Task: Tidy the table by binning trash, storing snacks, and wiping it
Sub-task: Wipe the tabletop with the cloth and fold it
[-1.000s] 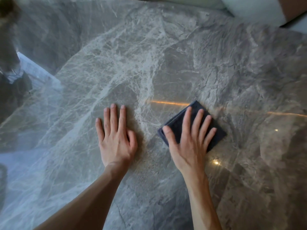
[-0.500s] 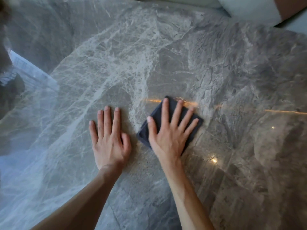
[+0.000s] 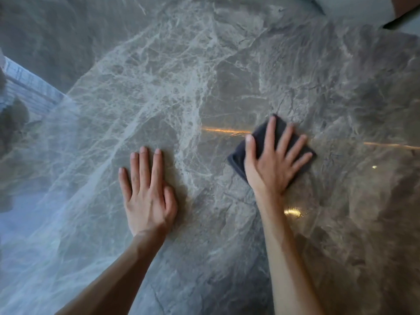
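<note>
The glossy grey marble tabletop with pale veins (image 3: pixel 227 64) is filling almost the whole view, and it is mirroring a bluish window pattern along its left side. Past its far right corner a pale blurred shape (image 3: pixel 354 7) is showing, too cut off to identify. Two bare forearms are reaching in from the near edge. The left hand (image 3: pixel 148 196) is lying flat on bare stone, palm down, fingers straight and close together, holding nothing. Well apart from it, to the right and a little farther out, the right hand (image 3: pixel 270 164) is pressing down with straight, widely spread fingers on the dark navy folded square cloth (image 3: pixel 237 159). That cloth is lying flat on the tabletop right of centre, turned like a diamond, its corners peeking out around palm and fingers. A thin orange streak of reflected light (image 3: pixel 218 130) is running up to the cloth's left edge, and a small bright glint (image 3: pixel 292 211) is shining beside the right wrist.
</note>
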